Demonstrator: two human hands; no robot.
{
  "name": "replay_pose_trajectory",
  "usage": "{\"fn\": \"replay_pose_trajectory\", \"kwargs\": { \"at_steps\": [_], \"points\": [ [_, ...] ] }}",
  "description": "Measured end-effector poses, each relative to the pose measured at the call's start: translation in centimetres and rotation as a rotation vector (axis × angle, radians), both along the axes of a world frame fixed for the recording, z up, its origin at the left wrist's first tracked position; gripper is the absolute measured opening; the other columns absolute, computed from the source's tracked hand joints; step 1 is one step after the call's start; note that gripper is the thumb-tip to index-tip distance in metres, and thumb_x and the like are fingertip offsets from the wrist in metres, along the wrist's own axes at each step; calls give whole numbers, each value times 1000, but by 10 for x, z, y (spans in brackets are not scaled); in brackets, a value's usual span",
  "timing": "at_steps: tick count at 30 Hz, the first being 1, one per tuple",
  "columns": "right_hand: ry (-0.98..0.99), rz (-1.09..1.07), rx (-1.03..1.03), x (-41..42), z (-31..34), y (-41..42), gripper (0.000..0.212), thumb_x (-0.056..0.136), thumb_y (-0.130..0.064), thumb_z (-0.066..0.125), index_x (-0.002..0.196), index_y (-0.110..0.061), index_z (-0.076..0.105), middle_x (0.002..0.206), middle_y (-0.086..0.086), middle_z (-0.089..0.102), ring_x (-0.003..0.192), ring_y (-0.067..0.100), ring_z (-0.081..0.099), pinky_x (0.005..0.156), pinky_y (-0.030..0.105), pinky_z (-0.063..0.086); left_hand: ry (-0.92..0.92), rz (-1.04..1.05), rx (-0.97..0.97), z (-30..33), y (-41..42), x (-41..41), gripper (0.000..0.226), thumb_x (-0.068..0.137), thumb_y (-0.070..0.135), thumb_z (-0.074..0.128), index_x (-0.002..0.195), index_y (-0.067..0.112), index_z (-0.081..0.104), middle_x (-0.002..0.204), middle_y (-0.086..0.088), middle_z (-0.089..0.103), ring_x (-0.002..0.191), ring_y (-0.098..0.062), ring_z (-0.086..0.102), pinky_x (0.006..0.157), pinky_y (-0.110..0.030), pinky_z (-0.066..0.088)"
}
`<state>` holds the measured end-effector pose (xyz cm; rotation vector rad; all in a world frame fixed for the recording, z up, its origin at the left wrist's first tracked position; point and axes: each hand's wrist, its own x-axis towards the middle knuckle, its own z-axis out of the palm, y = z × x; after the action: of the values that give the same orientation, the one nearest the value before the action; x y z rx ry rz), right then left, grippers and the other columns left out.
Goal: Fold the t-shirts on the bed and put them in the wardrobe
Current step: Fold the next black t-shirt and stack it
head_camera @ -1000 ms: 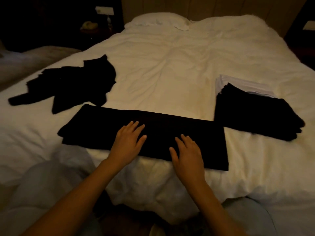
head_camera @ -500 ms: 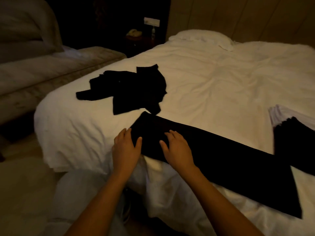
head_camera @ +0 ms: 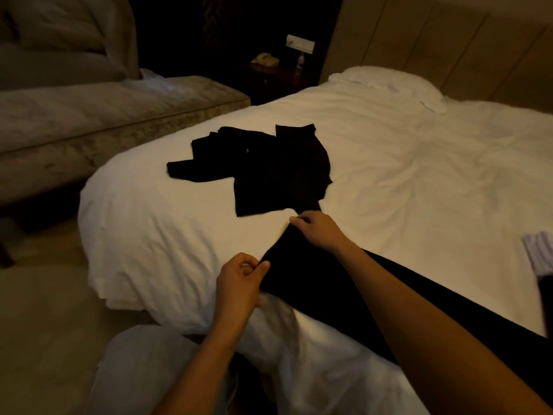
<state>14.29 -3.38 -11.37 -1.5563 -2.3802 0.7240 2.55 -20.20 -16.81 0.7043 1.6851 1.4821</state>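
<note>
now, from the head view, a big white bed [head_camera: 404, 175] fills most of the picture. a long black t-shirt [head_camera: 314, 283], folded into a strip, lies across the near edge of the bed and runs off to the right under the right arm. the left hand [head_camera: 239, 283] is at the near corner of the strip's left end, with its thumb and fingers curled and pinching the cloth. the right hand [head_camera: 317, 230] is at the far corner of the same end, and its fingers are bent and pinching the cloth there too. the two hands are a little apart, one at each corner.

just past the right hand lies a messy black t-shirt [head_camera: 269, 169], spread out flat and not folded. its near edge looks like it touches the strip, but it is too dark to be sure.

at the right edge of the picture a bit of a white folded thing [head_camera: 538, 253] shows on the bed, with something dark just below it.

a white pillow [head_camera: 386, 82] sits at the far end of the bed. to the left is another bed [head_camera: 104, 115] with no sheet on it. between the beds stands a dark night table [head_camera: 275, 76] with a phone [head_camera: 264, 59] on it.
</note>
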Motion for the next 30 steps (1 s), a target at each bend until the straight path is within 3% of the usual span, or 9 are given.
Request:
{"fn": "replay_pose_trajectory", "kwargs": {
  "at_steps": [4, 8, 14, 17, 20, 24, 27, 30],
  "points": [
    [57, 109, 10, -1, 4, 9, 29, 100, -31, 54, 86, -7, 65, 82, 7, 60, 76, 17, 55, 64, 27, 38, -80, -40, -23, 0, -2, -5, 25, 87, 17, 74, 72, 5, 57, 64, -9, 54, 60, -22, 58, 57, -49, 60],
    [60, 233, 101, -9, 7, 16, 18, 100, -30, 53, 85, -23, 59, 83, -2, 59, 78, 13, 56, 66, 22, 40, -146, -71, -48, 1, -4, -12, 23, 88, 10, 71, 71, 4, 57, 70, -19, 59, 60, -26, 65, 57, -35, 59],
    [-115, 226, 168, -16, -10, 15, 23, 102, -39, 46, 89, -24, 56, 87, -2, 58, 79, 13, 54, 62, 26, 36, -244, -85, -87, 1, -3, -15, 21, 86, 0, 70, 70, 3, 56, 59, -10, 57, 49, -15, 62, 52, -26, 58],
    [-159, 205, 212, -17, -12, 14, 28, 102, -41, 44, 98, -19, 61, 89, -1, 60, 81, 15, 55, 63, 28, 37, -283, -66, -72, 5, -4, -16, 12, 85, -5, 69, 87, 2, 59, 68, -9, 58, 59, -12, 62, 52, -22, 56],
    [-82, 129, 278, -16, -10, 11, 29, 101, -42, 46, 98, -17, 62, 81, -3, 57, 74, 13, 52, 56, 26, 33, -306, -68, -38, 6, -5, -19, 23, 86, -7, 67, 104, 3, 59, 72, -10, 59, 58, -8, 65, 50, -19, 54],
    [-123, 51, 353, -14, -20, -2, 31, 100, -45, 47, 99, -18, 63, 85, -3, 59, 75, 12, 51, 62, 28, 33, -168, -100, -28, 7, -8, -20, 22, 87, -3, 68, 107, 1, 60, 74, -10, 62, 60, -6, 66, 55, -20, 56],
    [40, -63, 380, -5, -23, -12, 30, 101, -36, 48, 114, -16, 65, 107, 2, 64, 94, 17, 58, 71, 26, 40, 108, -22, 5, 7, -5, -17, 16, 88, 13, 70, 102, 15, 63, 84, -3, 67, 79, -17, 67, 70, -29, 58],
    [129, -142, 381, 25, -22, -34, 30, 100, -21, 50, 125, -11, 62, 120, 9, 64, 110, 23, 58, 88, 29, 43, 275, 21, 45, 14, -4, -4, 14, 92, 20, 65, 105, 22, 62, 92, 8, 65, 90, -12, 64, 75, -20, 51]
  ]
}}
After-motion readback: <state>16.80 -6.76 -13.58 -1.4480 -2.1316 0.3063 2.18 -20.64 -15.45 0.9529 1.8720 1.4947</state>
